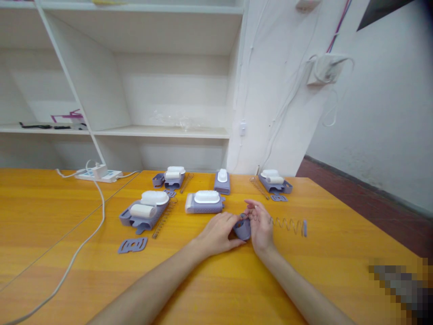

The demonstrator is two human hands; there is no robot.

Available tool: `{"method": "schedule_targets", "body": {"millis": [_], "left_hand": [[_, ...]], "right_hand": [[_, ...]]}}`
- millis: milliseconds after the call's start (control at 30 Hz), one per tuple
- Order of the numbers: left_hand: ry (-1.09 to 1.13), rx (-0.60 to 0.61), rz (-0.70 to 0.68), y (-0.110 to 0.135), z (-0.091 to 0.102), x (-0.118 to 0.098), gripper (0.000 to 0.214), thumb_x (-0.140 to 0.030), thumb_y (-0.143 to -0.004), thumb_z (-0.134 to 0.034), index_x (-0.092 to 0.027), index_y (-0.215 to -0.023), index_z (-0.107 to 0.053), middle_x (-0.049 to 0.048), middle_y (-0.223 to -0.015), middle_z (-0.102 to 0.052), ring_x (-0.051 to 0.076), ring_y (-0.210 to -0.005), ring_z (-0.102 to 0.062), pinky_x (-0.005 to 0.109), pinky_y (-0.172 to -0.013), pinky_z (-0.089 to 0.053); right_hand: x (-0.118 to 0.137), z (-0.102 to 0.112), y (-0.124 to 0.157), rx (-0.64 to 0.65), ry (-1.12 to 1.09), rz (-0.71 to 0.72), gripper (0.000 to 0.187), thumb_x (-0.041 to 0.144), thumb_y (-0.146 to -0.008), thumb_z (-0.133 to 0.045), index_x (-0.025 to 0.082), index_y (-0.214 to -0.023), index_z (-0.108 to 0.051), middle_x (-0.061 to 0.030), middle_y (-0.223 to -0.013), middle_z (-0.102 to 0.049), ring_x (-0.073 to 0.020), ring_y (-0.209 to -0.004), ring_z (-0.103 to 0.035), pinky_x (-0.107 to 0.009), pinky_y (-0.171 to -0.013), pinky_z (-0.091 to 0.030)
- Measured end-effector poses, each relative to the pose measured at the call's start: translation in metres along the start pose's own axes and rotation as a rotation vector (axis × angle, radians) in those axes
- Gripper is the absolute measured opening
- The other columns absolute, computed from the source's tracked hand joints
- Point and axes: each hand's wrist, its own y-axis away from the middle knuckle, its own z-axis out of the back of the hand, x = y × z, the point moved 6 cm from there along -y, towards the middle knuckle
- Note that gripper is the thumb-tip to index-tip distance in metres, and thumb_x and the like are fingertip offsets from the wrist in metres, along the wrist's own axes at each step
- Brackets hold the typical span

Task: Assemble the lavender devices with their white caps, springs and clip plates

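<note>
My left hand [218, 234] is closed on a small grey-purple plastic cap [242, 231], low over the table. My right hand [261, 229] is closed round a long metal coil spring [287, 224], whose near end meets the cap's top between both hands' fingers. Past my right hand the spring stretches to the right, with a flat grey-purple piece [305, 228] at its far end. Just beyond my hands lies a grey-purple plastic case with a white brush [207, 197] on top. My fingers partly hide where spring and cap meet.
Similar sets of parts, with a white roll [143, 211], a spring [164, 219] and a slotted plate [132, 245], lie left and at the back of the wooden table [203, 293]. A power strip [99, 174] trails a white cable along the left. White shelves [162, 132] stand behind.
</note>
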Motion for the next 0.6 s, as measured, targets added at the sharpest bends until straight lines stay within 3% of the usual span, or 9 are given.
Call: {"method": "schedule_targets", "body": {"millis": [100,300,467,600], "left_hand": [[-0.008,-0.025,-0.002,0.0,0.001,0.002,0.044,-0.028,-0.072,-0.059,-0.02,-0.114,-0.049,0.0088,-0.1,-0.057,0.023,-0.091,-0.052,0.034,-0.081,-0.04],[0.101,-0.092,0.002,0.002,0.006,0.005,0.065,-0.002,-0.072,-0.038,-0.021,-0.134,-0.028,0.0106,-0.123,-0.046,0.022,-0.112,-0.044,0.038,-0.098,-0.035],[0.194,-0.052,-0.082,0.0,0.005,0.001,0.08,0.002,-0.06,-0.045,-0.018,-0.135,-0.025,0.0107,-0.131,-0.039,0.023,-0.121,-0.036,0.038,-0.105,-0.028],[0.236,-0.074,-0.007,-0.001,0.004,0.007,0.066,-0.007,-0.069,-0.052,-0.018,-0.13,-0.031,0.0112,-0.127,-0.043,0.023,-0.117,-0.041,0.038,-0.102,-0.031]], "right_hand": [[-0.007,0.003,-0.003,-0.008,-0.21,-0.07,0.027,0.038,-0.081,-0.044,0.021,-0.094,-0.059,-0.0012,-0.084,-0.059,-0.014,-0.069,-0.053,-0.028,-0.063,-0.043],[-0.023,0.002,0.004,-0.025,-0.21,-0.211,0.031,0.045,-0.079,-0.046,0.021,-0.091,-0.062,-0.0005,-0.084,-0.059,-0.0144,-0.071,-0.055,-0.026,-0.062,-0.044],[-0.025,-0.011,0.014,-0.002,-0.369,-0.37,0.034,0.05,-0.079,-0.047,0.021,-0.089,-0.06,0.0001,-0.079,-0.058,-0.0154,-0.073,-0.055,-0.027,-0.062,-0.045],[-0.021,-0.012,0.011,0.037,-0.472,-0.452,0.036,0.053,-0.079,-0.046,0.021,-0.092,-0.057,0.0,-0.076,-0.058,-0.0161,-0.069,-0.056,-0.028,-0.057,-0.045]]}}
